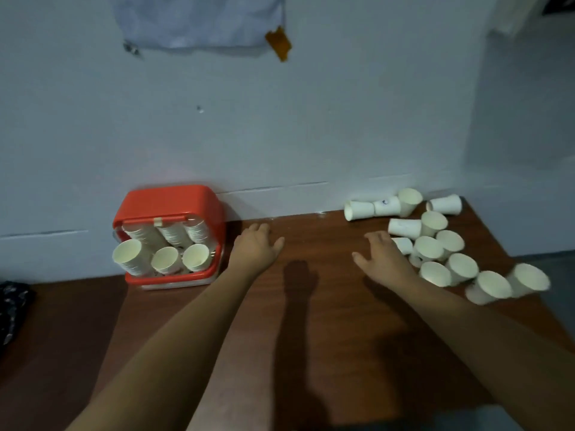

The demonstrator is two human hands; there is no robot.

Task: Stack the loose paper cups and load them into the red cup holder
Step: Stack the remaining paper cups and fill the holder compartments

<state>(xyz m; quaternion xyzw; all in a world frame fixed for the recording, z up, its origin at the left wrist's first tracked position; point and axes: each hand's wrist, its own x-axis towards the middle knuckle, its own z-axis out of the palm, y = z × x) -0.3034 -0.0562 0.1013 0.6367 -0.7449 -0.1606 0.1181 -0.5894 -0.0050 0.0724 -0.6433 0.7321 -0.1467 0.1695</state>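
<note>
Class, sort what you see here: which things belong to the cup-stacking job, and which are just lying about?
Belongs to the job: red cup holder, the cup stacks already in it, loose paper cups at the right, left hand, right hand.
Just lying about: dark patterned cloth at the left edge, pale sheet on the wall, orange scrap beside it.

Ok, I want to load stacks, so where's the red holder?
In the head view the red holder stands on the left of the table, against the wall, just left of the left hand; the loose cups lie far right.
</note>
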